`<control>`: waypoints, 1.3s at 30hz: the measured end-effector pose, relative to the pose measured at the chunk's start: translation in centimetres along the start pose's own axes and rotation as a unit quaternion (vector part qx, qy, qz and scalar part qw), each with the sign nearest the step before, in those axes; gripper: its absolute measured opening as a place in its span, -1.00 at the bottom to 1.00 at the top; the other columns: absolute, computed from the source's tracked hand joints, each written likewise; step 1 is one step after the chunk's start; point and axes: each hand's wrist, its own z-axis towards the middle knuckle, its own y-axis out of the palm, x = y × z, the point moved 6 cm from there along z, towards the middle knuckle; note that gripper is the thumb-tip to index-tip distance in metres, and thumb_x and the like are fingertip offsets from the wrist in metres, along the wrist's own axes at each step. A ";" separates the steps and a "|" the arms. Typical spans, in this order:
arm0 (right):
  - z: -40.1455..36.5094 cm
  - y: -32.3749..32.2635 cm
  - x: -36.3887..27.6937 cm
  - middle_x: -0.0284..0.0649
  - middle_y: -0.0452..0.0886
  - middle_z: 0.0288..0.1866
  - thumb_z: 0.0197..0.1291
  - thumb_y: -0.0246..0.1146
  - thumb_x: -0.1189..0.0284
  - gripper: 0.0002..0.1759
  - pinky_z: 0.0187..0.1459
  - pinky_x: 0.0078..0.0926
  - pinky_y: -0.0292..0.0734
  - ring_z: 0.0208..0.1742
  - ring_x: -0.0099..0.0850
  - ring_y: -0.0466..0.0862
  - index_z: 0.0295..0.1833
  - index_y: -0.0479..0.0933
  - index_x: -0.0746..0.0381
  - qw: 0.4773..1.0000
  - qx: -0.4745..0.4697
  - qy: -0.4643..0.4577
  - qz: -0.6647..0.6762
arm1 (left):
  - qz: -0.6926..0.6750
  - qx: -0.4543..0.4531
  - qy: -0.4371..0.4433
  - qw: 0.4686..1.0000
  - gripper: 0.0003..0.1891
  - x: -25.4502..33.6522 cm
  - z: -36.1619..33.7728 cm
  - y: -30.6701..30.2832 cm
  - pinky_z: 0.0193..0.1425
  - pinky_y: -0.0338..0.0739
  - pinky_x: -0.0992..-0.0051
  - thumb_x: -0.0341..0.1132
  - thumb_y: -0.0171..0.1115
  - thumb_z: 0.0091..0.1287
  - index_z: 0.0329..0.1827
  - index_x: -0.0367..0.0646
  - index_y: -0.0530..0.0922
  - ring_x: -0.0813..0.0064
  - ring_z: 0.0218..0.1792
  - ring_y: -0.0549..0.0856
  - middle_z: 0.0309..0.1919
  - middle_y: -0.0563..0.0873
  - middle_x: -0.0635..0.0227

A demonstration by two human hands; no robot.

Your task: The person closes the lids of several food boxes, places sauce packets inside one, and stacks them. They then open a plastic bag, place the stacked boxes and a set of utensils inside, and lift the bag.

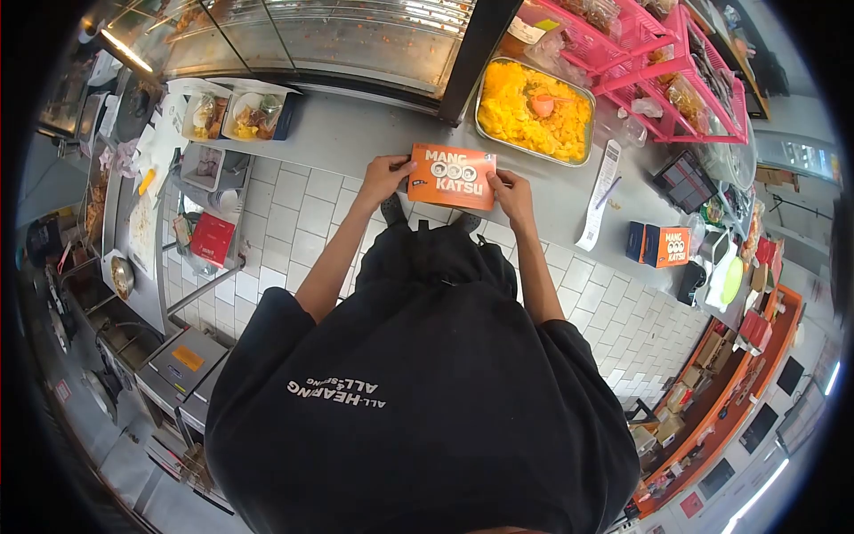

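Note:
An orange takeaway box point(453, 177) printed "MANG KATSU" is held up between my two hands, in front of the counter edge. My left hand point(386, 181) is closed on its left side, and my right hand point(512, 196) grips its right side. Whether anything is inside the box cannot be seen. Just beyond it, to the right, a metal tray point(534, 157) holds a heap of yellow food with an orange scoop point(542, 106) resting in it. To the left on the counter stand two open boxes point(283, 114) with food in them.
A long receipt point(598, 198) with a pen lies on the right counter, near another orange and navy box point(658, 245). Pink baskets point(654, 76) with bagged items stand at the back right. A glass display case point(329, 40) rises behind the counter. A red box point(213, 238) sits left.

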 end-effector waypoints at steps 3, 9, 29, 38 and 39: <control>-1.0 -1.1 -3.3 0.05 0.65 0.19 0.13 0.46 0.15 -0.32 0.19 -0.19 0.53 0.14 -0.12 0.68 0.27 0.55 0.34 0.998 0.048 -0.022 -0.027 | 0.138 0.033 0.171 0.975 -0.23 5.4 -1.0 -0.4 0.27 0.49 0.21 0.10 0.54 0.06 0.28 -0.16 0.57 0.12 0.19 0.60 0.17 0.61 0.00; -1.6 1.5 -9.1 0.00 0.10 0.64 -0.21 0.63 0.26 -0.01 0.54 -0.10 0.18 0.61 0.02 0.13 0.45 0.41 0.00 0.858 -0.239 -0.317 -0.326 | 0.409 -0.215 0.294 0.837 -0.03 10.1 -3.0 3.1 0.47 0.26 -0.06 0.00 0.57 -0.02 0.52 0.08 0.31 -0.09 0.52 0.17 0.53 0.19 0.06; -6.5 4.8 1.0 0.27 -0.28 0.65 0.17 0.39 0.46 -0.04 0.50 -0.03 0.21 0.61 0.24 -0.03 0.62 0.03 0.17 0.935 0.074 -0.335 -0.095 | 0.426 -0.078 0.409 0.803 -0.05 6.5 -3.5 6.2 0.55 -0.12 -0.32 0.36 0.25 0.20 0.61 0.19 0.18 -0.30 0.58 -0.11 0.62 0.01 0.07; -5.5 -2.5 4.0 0.25 0.30 0.48 0.11 0.45 0.34 -0.09 0.37 -0.13 0.37 0.32 -0.01 0.54 0.54 0.17 0.23 0.860 0.108 -0.454 -0.207 | 0.461 -0.065 0.400 0.789 -0.14 8.3 -5.4 12.1 0.51 -0.04 -0.36 0.28 0.30 0.22 0.57 0.24 0.26 -0.29 0.53 0.00 0.60 0.02 0.09; -5.8 -4.0 4.4 0.25 0.30 0.48 0.11 0.45 0.34 -0.09 0.37 -0.13 0.37 0.32 -0.01 0.54 0.54 0.17 0.23 0.859 0.107 -0.458 -0.201 | 0.453 -0.054 0.396 0.797 -0.16 8.7 -5.8 13.9 0.49 -0.03 -0.37 0.28 0.30 0.22 0.56 0.25 0.28 -0.29 0.52 0.01 0.60 0.03 0.08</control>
